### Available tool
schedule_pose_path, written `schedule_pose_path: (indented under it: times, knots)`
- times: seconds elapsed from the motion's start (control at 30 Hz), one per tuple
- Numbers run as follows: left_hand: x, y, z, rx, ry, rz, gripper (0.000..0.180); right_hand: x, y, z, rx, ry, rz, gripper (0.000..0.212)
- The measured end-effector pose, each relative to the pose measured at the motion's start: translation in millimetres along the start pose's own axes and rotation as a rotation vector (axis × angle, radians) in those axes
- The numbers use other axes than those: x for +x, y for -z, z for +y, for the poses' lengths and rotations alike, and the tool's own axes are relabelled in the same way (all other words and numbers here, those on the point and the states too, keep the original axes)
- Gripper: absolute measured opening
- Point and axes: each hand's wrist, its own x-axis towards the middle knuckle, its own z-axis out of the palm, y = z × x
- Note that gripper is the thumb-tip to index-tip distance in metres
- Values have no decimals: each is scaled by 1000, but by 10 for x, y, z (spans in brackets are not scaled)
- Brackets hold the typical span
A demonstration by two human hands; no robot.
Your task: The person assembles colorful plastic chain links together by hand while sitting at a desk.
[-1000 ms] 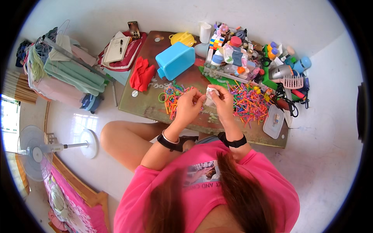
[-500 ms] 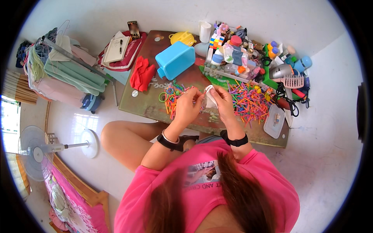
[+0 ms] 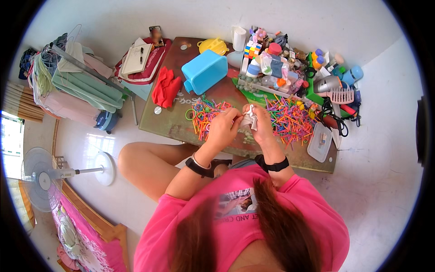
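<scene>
A small, crumpled white cloth or tissue (image 3: 249, 119) is held above the near part of the table (image 3: 181, 123). My right hand (image 3: 263, 126) grips it, with a twisted fold standing up by the thumb. My left hand (image 3: 224, 127) is closed in a pinch at the cloth's left edge; its fingertips are partly hidden. Behind my left hand lies a pile of colourful plastic sticks and rings (image 3: 199, 119). A larger heap of colourful sticks (image 3: 292, 121) spreads to the right of my right hand.
A blue plastic container (image 3: 205, 72) lies tipped behind the piles, near red gloves (image 3: 166, 88) and a yellow strainer-like bowl (image 3: 213, 46). A crowded box of bottles and toys (image 3: 272, 68) stands at the back right. Black scissors (image 3: 333, 115) and a clear lid (image 3: 320, 143) are at the right.
The white cloth hung longer and smoother before; now it is bunched and twisted in my right hand. Both hands have shifted slightly right and toward me.
</scene>
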Motion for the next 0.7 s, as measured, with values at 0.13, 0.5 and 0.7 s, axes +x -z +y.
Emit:
schedule_pose_path:
  times: [0.13, 0.5, 0.7]
  knots:
    - [-1, -6, 22, -219, 199, 1, 7, -31, -129, -73, 0, -62, 116, 20]
    - [-45, -79, 13, 10, 65, 72, 8, -31, -102, 173, -516, 188, 223, 25]
    - [11, -11, 31, 295, -58, 106, 11, -56, -143, 51, -558, 142, 290, 25]
